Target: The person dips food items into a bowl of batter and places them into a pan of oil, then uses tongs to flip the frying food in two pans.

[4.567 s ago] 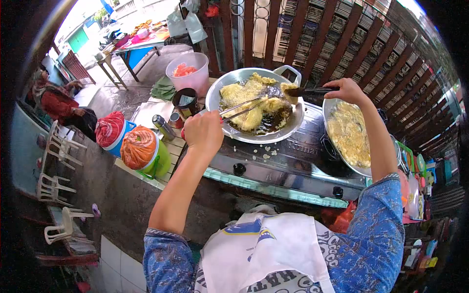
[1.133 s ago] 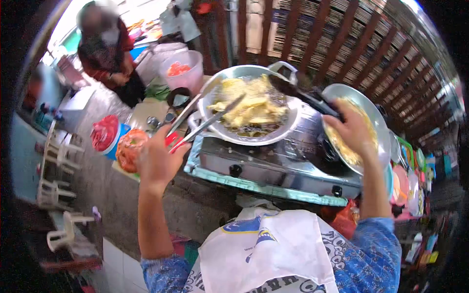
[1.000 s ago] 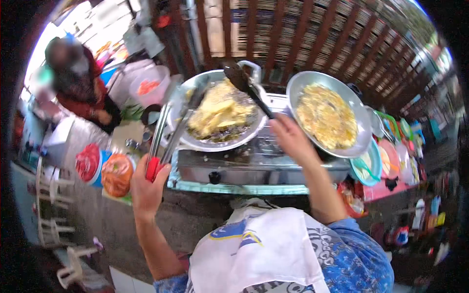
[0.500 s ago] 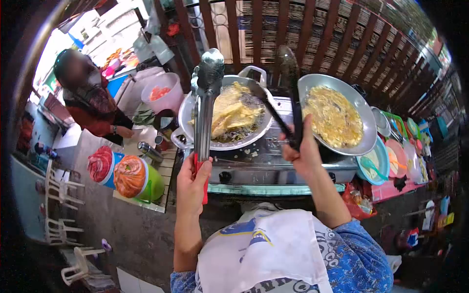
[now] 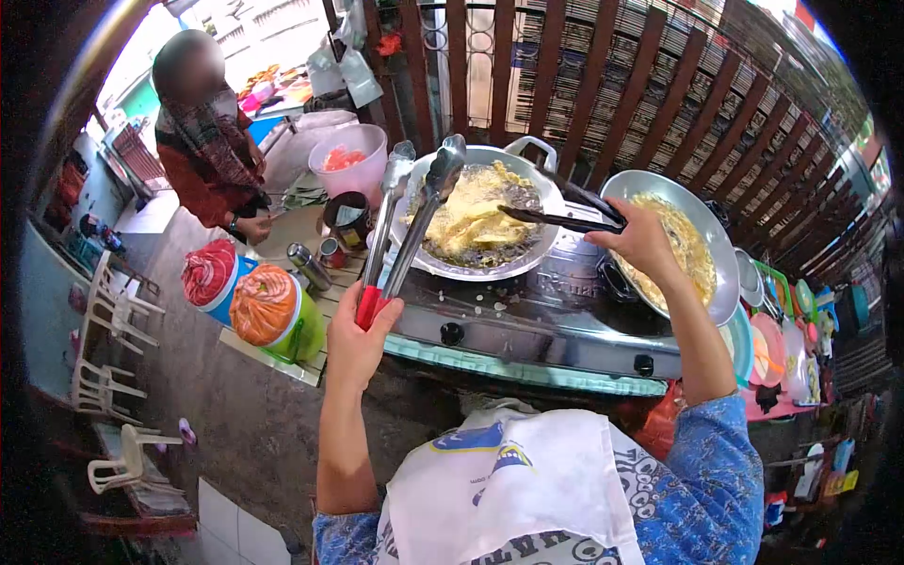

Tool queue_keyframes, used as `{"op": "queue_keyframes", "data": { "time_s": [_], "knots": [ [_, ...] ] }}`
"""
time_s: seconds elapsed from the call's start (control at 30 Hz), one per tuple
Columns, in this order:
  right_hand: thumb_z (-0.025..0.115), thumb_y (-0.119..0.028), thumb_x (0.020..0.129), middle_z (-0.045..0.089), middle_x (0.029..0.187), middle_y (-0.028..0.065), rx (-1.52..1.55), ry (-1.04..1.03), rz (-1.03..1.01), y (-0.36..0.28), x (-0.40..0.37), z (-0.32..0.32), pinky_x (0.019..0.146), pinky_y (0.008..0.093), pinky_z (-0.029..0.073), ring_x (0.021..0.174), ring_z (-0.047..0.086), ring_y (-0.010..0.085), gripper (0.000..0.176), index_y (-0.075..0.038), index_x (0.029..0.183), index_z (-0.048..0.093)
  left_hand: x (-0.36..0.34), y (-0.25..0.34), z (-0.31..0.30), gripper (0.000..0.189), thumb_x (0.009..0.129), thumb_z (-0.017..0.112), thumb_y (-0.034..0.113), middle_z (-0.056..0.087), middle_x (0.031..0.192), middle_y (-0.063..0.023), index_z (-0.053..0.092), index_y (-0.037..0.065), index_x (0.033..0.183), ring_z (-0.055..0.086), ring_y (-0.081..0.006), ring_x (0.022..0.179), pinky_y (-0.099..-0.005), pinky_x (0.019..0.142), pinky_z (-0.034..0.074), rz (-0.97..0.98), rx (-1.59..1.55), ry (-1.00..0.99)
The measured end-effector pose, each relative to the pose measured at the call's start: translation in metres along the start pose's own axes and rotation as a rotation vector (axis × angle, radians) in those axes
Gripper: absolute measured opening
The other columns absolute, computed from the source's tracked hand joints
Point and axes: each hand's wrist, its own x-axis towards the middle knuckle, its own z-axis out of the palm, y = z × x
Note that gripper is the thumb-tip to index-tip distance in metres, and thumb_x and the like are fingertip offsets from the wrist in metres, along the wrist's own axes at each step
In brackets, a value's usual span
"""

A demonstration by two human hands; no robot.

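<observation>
My left hand (image 5: 363,330) is closed round the red grips of metal tongs (image 5: 405,226), whose two arms stand apart beside the left pan. In my right hand (image 5: 645,240) are black tongs (image 5: 565,218), pointing left with their arms spread over that pan's right side. Yellow battered food (image 5: 480,207) fries in bubbling oil inside the left pan (image 5: 508,268), a two-handled metal one. The right pan (image 5: 723,282), partly behind my right hand and forearm, holds more pale yellow frying food (image 5: 692,245). Both pans sit on a metal stove (image 5: 527,320).
A person (image 5: 202,151) stands at the left beside a counter. Near them are a pink bucket (image 5: 363,141), a steel flask (image 5: 306,264) and two tubs covered with red (image 5: 209,273) and orange (image 5: 266,306) cloth. Bowls (image 5: 767,348) stand at the right. A slatted fence (image 5: 603,85) rises behind the stove.
The metal tongs have spread apart and tilted right. My right hand has moved up and right, swinging the black tongs from upright to pointing left. The view has shifted.
</observation>
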Motion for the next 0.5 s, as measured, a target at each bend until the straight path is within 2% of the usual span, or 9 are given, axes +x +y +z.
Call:
{"op": "queue_keyframes", "data": {
  "time_s": [0.07, 0.1, 0.2, 0.23, 0.3, 0.4, 0.5],
  "knots": [
    [0.075, -0.037, 0.063, 0.064, 0.096, 0.0163, -0.295, -0.032, -0.112, -0.008, -0.002, 0.001, 0.077, 0.0333, 0.047, 0.086, 0.062, 0.0260, 0.060, -0.008, 0.112, 0.058, 0.000, -0.005, -0.005, 0.050, 0.074, 0.072, 0.027, 0.063, 0.085, -0.0064, 0.052, -0.002, 0.110, 0.057, -0.0119, 0.074, -0.0268, 0.068, 0.046, 0.051, 0.101, 0.043],
    [0.075, -0.039, 0.062, 0.064, 0.096, 0.0145, -0.403, -0.024, -0.195, -0.006, -0.002, 0.008, 0.078, 0.0352, 0.047, 0.088, 0.061, 0.0291, 0.058, -0.010, 0.111, 0.060, -0.001, -0.004, -0.006, 0.050, 0.074, 0.072, 0.027, 0.063, 0.085, -0.0064, 0.052, -0.002, 0.110, 0.057, -0.0119, 0.074, -0.0268, 0.068, 0.046, 0.049, 0.101, 0.049],
    [0.070, -0.044, 0.066, 0.064, 0.081, 0.0112, -0.545, 0.025, -0.426, -0.005, -0.008, 0.032, 0.067, 0.0401, 0.049, 0.076, 0.063, 0.0281, 0.047, -0.014, 0.101, 0.060, -0.005, -0.001, -0.006, 0.051, 0.072, 0.073, 0.030, 0.064, 0.083, -0.0091, 0.053, 0.000, 0.109, 0.060, -0.0158, 0.072, -0.0295, 0.067, 0.047, 0.037, 0.191, 0.091],
    [0.070, -0.040, 0.068, 0.062, 0.075, 0.0087, -0.543, 0.018, -0.463, -0.010, -0.009, 0.037, 0.063, 0.0390, 0.049, 0.071, 0.063, 0.0270, 0.041, -0.012, 0.095, 0.058, -0.005, 0.000, -0.005, 0.052, 0.071, 0.072, 0.031, 0.064, 0.083, -0.0102, 0.053, 0.001, 0.109, 0.061, -0.0186, 0.073, -0.0311, 0.068, 0.047, 0.020, 0.251, 0.068],
    [0.070, -0.039, 0.068, 0.062, 0.075, 0.0079, -0.574, 0.006, -0.499, -0.013, -0.005, 0.049, 0.061, 0.0385, 0.049, 0.069, 0.062, 0.0269, 0.040, -0.012, 0.094, 0.058, -0.007, 0.008, -0.004, 0.056, 0.070, 0.072, 0.035, 0.065, 0.085, -0.0130, 0.053, 0.002, 0.110, 0.063, -0.0254, 0.075, -0.0350, 0.069, 0.048, 0.023, 0.415, 0.050],
    [0.070, -0.037, 0.068, 0.061, 0.074, 0.0071, -0.637, 0.019, -0.572, -0.010, 0.002, 0.057, 0.057, 0.0370, 0.048, 0.064, 0.062, 0.0262, 0.037, -0.012, 0.093, 0.058, -0.002, -0.003, -0.007, 0.056, 0.069, 0.072, 0.035, 0.065, 0.084, -0.0125, 0.053, 0.003, 0.110, 0.063, -0.0253, 0.076, -0.0348, 0.070, 0.047, 0.082, 0.524, 0.055],
    [0.069, -0.037, 0.068, 0.061, 0.073, 0.0070, -0.648, 0.019, -0.583, -0.011, 0.001, 0.044, 0.057, 0.0378, 0.048, 0.064, 0.062, 0.0258, 0.035, -0.012, 0.092, 0.059, 0.001, 0.006, -0.013, 0.054, 0.070, 0.072, 0.035, 0.065, 0.085, -0.0130, 0.053, 0.004, 0.111, 0.063, -0.0257, 0.077, -0.0349, 0.071, 0.047, 0.048, 0.469, 0.014]
  ]
}}
